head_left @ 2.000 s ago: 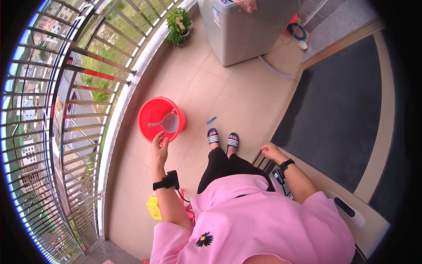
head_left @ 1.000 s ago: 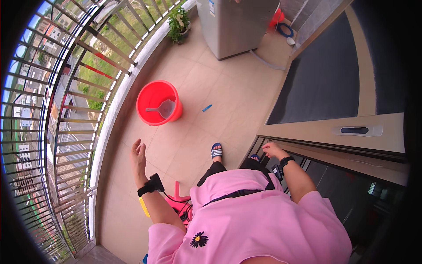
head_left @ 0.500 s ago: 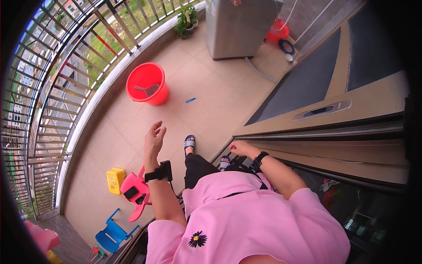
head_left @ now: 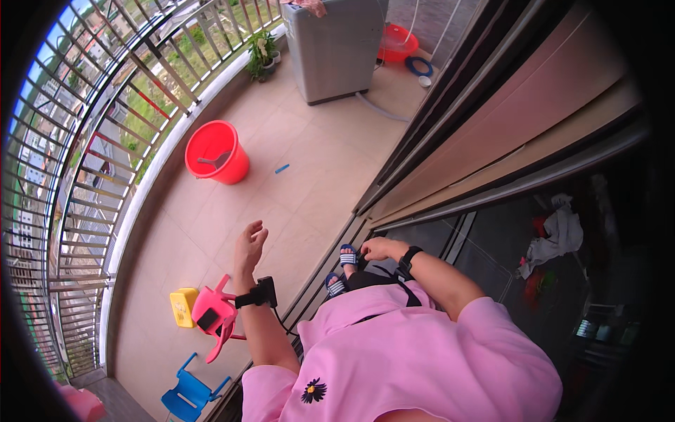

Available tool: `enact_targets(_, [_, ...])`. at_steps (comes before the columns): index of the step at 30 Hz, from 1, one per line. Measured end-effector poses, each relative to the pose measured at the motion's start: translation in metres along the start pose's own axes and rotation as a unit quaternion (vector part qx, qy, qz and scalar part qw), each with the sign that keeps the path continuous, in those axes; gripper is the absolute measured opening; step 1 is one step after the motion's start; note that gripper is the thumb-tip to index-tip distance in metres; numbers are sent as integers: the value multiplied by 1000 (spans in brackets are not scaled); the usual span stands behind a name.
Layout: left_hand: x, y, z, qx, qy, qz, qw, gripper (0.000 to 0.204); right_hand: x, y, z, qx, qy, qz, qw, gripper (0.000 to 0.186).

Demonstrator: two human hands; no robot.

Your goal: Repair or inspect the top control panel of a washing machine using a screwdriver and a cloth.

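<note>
Pale tiled balcony floor (head_left: 302, 144) spreads out beneath me, curving along a barred railing (head_left: 77, 283) and its low white ledge (head_left: 149, 172). My left hand (head_left: 249, 247) hangs empty over the tiles, fingers loosely bent with the thumb a little apart, nearest in view to the pink chair (head_left: 219, 302). My right hand (head_left: 380, 247) hangs beside one striped sandal (head_left: 349, 257) at the door tracks; its fingers curl downward, and I cannot tell whether their tips meet.

That pink chair bears dark objects and stands just beside a yellow box (head_left: 184, 307), with a blue chair (head_left: 184, 395) lower down; together they take up the floor on my left. Ahead, well apart from both hands, a red bucket (head_left: 233, 167) stands upright near the ledge, a grey scoop (head_left: 219, 160) inside it. Just right of it lies a small blue strip (head_left: 282, 169).

Farther off, a grey boxy appliance (head_left: 334, 60) blocks part of the far end, between a potted plant (head_left: 260, 55) and a red basin (head_left: 399, 46). Door panels (head_left: 513, 123) wall off my right side, and beyond them pale cloth (head_left: 560, 231) lies bunched on dark flooring.
</note>
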State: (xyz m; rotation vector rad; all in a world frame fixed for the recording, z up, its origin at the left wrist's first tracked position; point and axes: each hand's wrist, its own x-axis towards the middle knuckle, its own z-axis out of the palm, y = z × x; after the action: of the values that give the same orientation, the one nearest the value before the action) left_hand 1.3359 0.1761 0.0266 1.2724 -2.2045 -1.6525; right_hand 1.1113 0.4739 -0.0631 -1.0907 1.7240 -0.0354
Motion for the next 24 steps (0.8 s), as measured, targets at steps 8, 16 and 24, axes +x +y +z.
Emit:
enact_targets(8, [-72, -15, 39, 28, -56, -21, 998, 46, -37, 66, 111, 70, 40, 26, 996, 37])
enact_targets(16, [-131, -4, 81, 36, -13, -27, 999, 44, -121, 124, 126, 126, 115, 61, 984, 33])
enact_targets(24, [-186, -13, 207, 191, -14, -20, 981, 46, -236, 305, 190, 209, 211, 74, 952, 30])
